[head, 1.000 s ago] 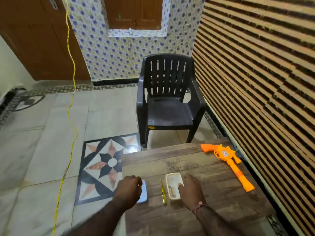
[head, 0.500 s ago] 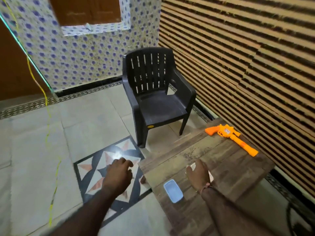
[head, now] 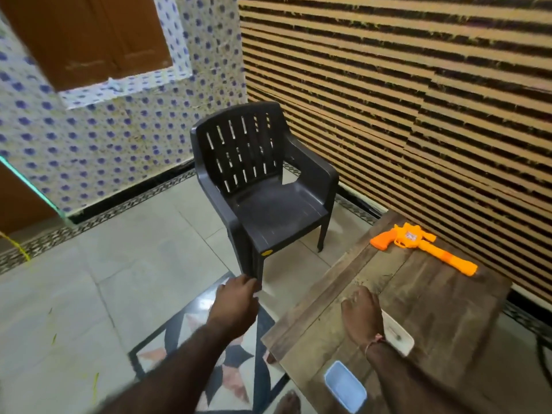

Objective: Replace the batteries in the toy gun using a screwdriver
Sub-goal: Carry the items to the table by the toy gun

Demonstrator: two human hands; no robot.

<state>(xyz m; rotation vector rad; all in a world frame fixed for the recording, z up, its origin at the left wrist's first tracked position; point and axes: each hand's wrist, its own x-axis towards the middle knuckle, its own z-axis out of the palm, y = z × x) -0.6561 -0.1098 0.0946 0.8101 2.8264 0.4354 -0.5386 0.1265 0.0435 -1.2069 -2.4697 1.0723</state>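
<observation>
While the gun (head: pixel 418 248) lies well beyond the right hand (head: pixel 363 313), which rests flat and empty on the table (head: pixel 442 312), the left hand (head: pixel 236 303) hangs loosely curled and empty. Light, stiff plastic is judged; the grip should be taken.

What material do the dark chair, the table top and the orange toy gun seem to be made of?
Chair: probably moulded plastic, matt dark, one-piece slotted back.
Table: looks like wood, worn brown planks with visible grain and seams.
Toy gun: likely plastic, bright uniform orange, slightly glossy.
</observation>
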